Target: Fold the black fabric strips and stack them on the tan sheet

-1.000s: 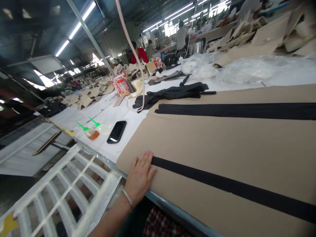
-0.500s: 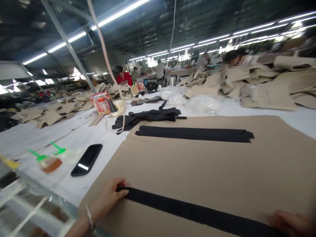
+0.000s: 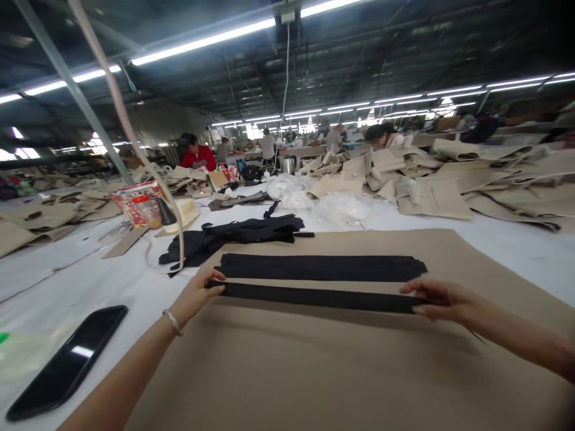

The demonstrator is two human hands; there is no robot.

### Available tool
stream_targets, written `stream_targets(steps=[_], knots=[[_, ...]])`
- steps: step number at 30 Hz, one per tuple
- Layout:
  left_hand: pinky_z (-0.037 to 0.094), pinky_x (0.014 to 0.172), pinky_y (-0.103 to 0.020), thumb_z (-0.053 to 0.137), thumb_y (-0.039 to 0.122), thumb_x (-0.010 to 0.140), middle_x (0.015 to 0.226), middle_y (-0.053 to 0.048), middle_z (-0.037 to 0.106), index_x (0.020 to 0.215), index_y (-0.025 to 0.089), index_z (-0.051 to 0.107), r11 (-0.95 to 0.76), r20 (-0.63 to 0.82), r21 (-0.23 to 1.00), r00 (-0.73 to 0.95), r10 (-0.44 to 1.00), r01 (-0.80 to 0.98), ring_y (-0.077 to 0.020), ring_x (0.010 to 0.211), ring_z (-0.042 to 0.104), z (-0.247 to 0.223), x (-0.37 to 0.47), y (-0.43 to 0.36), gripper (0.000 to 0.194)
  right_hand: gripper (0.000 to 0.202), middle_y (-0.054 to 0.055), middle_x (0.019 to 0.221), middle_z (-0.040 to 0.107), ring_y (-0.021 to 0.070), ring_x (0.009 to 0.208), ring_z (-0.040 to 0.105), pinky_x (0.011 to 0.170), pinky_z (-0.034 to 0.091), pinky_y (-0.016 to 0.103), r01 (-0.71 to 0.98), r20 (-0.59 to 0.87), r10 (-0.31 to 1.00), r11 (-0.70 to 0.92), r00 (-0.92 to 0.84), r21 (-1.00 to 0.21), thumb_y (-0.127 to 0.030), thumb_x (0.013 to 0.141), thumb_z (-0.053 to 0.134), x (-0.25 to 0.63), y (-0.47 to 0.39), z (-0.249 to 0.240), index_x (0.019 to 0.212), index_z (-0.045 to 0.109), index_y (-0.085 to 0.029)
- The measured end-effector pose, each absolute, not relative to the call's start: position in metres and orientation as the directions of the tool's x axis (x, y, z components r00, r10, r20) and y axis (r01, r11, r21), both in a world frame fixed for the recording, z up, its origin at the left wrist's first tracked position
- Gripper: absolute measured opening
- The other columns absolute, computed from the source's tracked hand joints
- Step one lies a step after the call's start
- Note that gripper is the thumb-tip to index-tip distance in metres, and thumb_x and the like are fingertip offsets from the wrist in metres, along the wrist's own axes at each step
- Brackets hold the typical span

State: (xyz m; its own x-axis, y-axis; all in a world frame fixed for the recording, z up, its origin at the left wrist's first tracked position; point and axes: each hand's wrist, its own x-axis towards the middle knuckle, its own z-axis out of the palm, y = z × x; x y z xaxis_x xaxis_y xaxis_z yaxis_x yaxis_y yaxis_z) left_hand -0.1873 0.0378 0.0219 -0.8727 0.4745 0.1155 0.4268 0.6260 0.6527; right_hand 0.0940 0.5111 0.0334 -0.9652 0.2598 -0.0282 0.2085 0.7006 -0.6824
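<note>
At the lower left of the frame I see a black slab phone [image 3: 67, 362] lying face up on the white table [image 3: 90, 281], and beside it, at the very edge, a blurred clear plastic bag [image 3: 20, 353] whose contents I cannot make out here. Moving right, my left hand [image 3: 195, 293] pinches the left end of a long black fabric strip [image 3: 314, 296] with narrowed fingers. A second ago that strip lay flat near the front edge of the tan cardboard sheet [image 3: 314, 371] under one flat palm; now it is stretched between both hands in the middle of the frame, just in front of a wider stack of black fabric strips [image 3: 321, 267] and close to touching it, so I judge the strip is being carried over to join that stack. A loose heap of black cloth [image 3: 238, 236] sits above it, left of centre. At centre right my right hand [image 3: 438, 299] grips the strip's other end, fingers closed thin around it. In the upper left a red printed box [image 3: 135, 203] stands among beige cut panels [image 3: 431, 179]; what it holds is hidden.
</note>
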Motion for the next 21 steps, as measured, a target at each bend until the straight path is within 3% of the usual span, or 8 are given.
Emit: stream_targets(steps=[4,9,12,15,18,21], knots=[[0.043,0.091,-0.039,0.059,0.039,0.070,0.104,-0.005,0.066,0.098,0.021,0.061,0.678,0.202,0.559,-0.872,0.447,0.477,-0.0261,0.098,0.058,0.008,-0.228,0.062,0.033,0.043,0.008,0.101,0.067,0.0266,0.102,0.061,0.085,0.051,0.035,0.207,0.025,0.268,0.797,-0.963,-0.567,-0.045,0.071,0.056,0.040,0.532,0.036,0.105,0.065,-0.021],[0.046,0.087,-0.037,0.053,0.029,0.077,0.100,-0.004,0.064,0.106,0.022,0.059,0.747,0.268,0.440,-0.867,0.420,0.498,-0.0235,0.094,0.060,-0.008,-0.242,0.079,0.031,0.040,0.006,0.101,0.067,0.0261,0.096,0.062,0.085,0.047,0.039,0.255,0.078,0.314,0.872,-0.946,-0.418,-0.029,0.070,0.057,0.007,0.551,0.008,0.109,0.064,-0.024],[0.046,0.089,-0.036,0.053,0.023,0.078,0.098,-0.005,0.062,0.102,0.022,0.061,0.778,0.324,0.358,-0.850,0.415,0.516,-0.0231,0.096,0.059,-0.014,-0.237,0.085,0.026,0.036,0.005,0.106,0.066,0.0279,0.103,0.059,0.088,0.044,0.043,0.248,0.147,0.308,0.913,-0.940,-0.323,-0.024,0.072,0.057,0.005,0.548,-0.001,0.107,0.064,-0.026],[0.041,0.097,-0.043,0.050,0.019,0.079,0.115,-0.008,0.058,0.098,0.021,0.064,0.816,0.408,0.286,-0.834,0.371,0.502,-0.0273,0.111,0.053,-0.018,-0.228,0.090,0.023,0.034,0.007,0.114,0.062,0.0320,0.111,0.053,0.092,0.039,0.050,0.229,0.224,0.287,0.941,-0.931,-0.250,-0.022,0.074,0.057,0.008,0.543,-0.002,0.107,0.064,-0.025],[0.034,0.100,-0.053,0.040,0.016,0.085,0.131,-0.011,0.051,0.104,0.020,0.065,0.845,0.493,0.249,-0.812,0.311,0.474,-0.0328,0.122,0.045,-0.019,-0.218,0.093,0.032,0.037,0.011,0.122,0.057,0.0345,0.116,0.049,0.096,0.035,0.056,0.201,0.300,0.258,0.957,-0.918,-0.209,-0.020,0.077,0.057,0.013,0.539,0.004,0.113,0.062,-0.024],[0.034,0.101,-0.052,0.037,0.022,0.092,0.130,-0.010,0.054,0.111,0.023,0.064,0.801,0.571,0.188,-0.727,0.382,0.569,-0.0323,0.122,0.047,-0.019,-0.200,0.100,0.033,0.034,0.013,0.125,0.054,0.0348,0.119,0.046,0.098,0.033,0.057,0.185,0.355,0.241,0.965,-0.903,-0.186,-0.016,0.081,0.052,0.029,0.527,0.018,0.114,0.061,-0.021]])
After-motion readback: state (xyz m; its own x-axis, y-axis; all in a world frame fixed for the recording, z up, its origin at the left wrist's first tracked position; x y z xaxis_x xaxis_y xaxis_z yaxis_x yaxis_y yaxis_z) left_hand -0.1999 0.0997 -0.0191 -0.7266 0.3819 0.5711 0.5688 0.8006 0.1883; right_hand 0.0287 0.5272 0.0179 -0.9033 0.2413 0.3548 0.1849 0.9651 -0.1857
